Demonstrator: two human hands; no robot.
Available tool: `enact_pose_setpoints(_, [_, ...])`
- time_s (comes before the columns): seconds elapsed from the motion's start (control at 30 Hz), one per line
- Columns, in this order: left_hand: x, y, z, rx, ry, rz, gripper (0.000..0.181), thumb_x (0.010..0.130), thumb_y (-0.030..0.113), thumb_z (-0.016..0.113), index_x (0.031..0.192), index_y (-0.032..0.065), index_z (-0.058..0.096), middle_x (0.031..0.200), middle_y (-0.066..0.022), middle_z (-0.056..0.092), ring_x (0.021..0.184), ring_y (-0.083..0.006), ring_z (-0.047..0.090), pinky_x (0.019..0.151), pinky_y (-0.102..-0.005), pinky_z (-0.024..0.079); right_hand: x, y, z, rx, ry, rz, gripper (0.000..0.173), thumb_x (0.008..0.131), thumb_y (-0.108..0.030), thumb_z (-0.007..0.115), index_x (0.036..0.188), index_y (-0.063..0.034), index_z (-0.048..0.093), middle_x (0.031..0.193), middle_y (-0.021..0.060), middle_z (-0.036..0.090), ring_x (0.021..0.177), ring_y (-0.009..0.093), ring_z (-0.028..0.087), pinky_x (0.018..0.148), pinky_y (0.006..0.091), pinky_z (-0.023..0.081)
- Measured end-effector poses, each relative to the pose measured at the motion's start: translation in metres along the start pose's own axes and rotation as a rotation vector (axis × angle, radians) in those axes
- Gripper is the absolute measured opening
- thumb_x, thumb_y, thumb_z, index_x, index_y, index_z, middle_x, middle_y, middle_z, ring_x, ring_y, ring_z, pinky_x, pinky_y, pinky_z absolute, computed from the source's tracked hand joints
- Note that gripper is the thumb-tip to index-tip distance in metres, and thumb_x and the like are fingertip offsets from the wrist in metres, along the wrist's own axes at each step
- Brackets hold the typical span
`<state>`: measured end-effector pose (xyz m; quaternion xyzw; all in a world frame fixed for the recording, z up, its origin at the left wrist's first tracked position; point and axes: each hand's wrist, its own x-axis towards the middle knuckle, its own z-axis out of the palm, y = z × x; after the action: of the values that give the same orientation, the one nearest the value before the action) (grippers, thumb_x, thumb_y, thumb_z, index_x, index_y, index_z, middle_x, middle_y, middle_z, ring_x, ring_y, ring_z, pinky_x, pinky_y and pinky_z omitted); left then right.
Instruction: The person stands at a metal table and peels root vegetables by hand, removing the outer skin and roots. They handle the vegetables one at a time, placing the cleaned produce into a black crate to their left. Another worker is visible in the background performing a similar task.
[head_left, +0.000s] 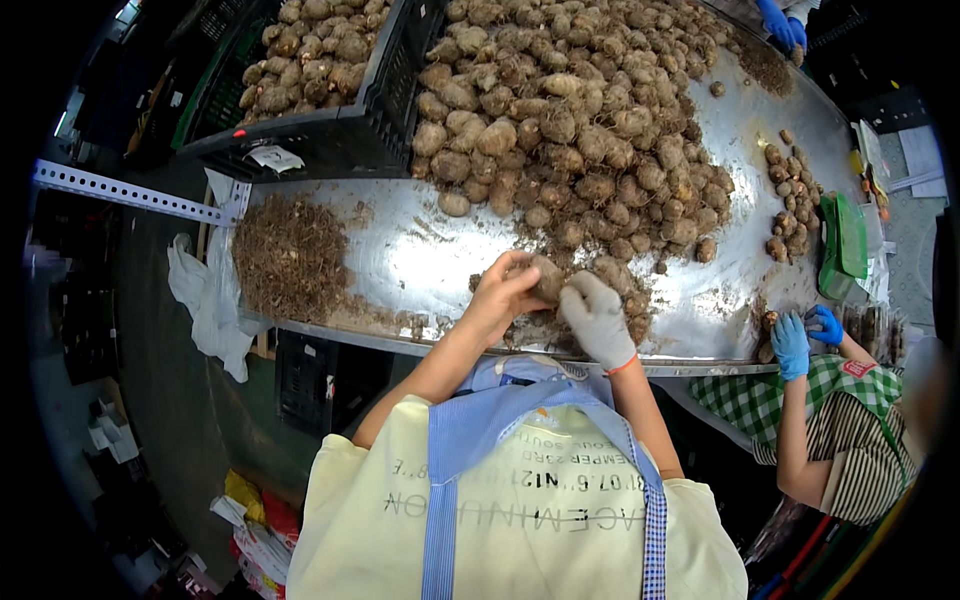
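My bare left hand (501, 294) grips a brown, hairy taro corm (548, 279) just above the metal table's near edge. A pale knitted glove with an orange cuff covers my right hand (598, 319). Its bent fingers meet the right end of that corm, and whatever lies between them is hidden. Close beyond the glove is another taro corm (613, 274), and smaller corms (640, 304) lie to its right among loose dirt. The large heap of taro corms (577, 127) rises on the table beyond both hands.
A black plastic crate (300, 142) of corms stands at the far left. Root trimmings (289, 259) lie piled on the metal table (405, 277). At right are a small corm group (795, 199), a green container (841, 244) and a co-worker's gloved hands (791, 345). Another person's blue gloves (782, 28) appear top right.
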<state>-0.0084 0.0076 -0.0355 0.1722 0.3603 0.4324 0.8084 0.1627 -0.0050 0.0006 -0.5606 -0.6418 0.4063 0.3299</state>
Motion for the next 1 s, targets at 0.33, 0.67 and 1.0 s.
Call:
enact_pose_setpoints(0.33, [-0.001, -0.001, 0.005, -0.173, -0.218, 0.113, 0.038, 0.094, 0.014, 0.047, 0.13, 0.0072, 0.039, 0.132, -0.0204, 0.045, 0.121, -0.0295, 0.047, 0.103, -0.0445, 0.038, -0.009, 0.023, -0.005, -0.005, -0.021, -0.031, 0.024, 0.09, -0.021, 0.05, 0.092, 0.0018, 0.056, 0.075, 0.0166, 0.057, 0.07, 0.029, 0.058, 0.063, 0.0371, 0.044])
enact_pose_setpoints(0.67, [0.0, -0.002, 0.002, -0.339, -0.177, 0.007, 0.039, 0.095, 0.024, 0.048, 0.126, 0.0015, 0.043, 0.127, -0.0191, 0.05, 0.118, -0.0302, 0.049, 0.101, -0.0436, 0.041, -0.009, 0.013, 0.002, 0.205, 0.072, 0.184, 0.025, 0.089, -0.02, 0.051, 0.094, 0.0029, 0.057, 0.078, 0.0145, 0.06, 0.072, 0.024, 0.059, 0.064, 0.0339, 0.045])
enact_pose_setpoints(1.0, [0.001, -0.006, 0.001, -0.09, -0.011, -0.01, 0.035, 0.092, 0.028, 0.058, 0.113, 0.0018, 0.053, 0.113, -0.0115, 0.059, 0.103, -0.0215, 0.058, 0.09, -0.0405, 0.049, -0.006, 0.001, -0.001, -0.019, -0.012, 0.15, 0.028, 0.088, -0.023, 0.054, 0.095, 0.0036, 0.057, 0.076, 0.0185, 0.059, 0.071, 0.028, 0.06, 0.063, 0.0375, 0.046])
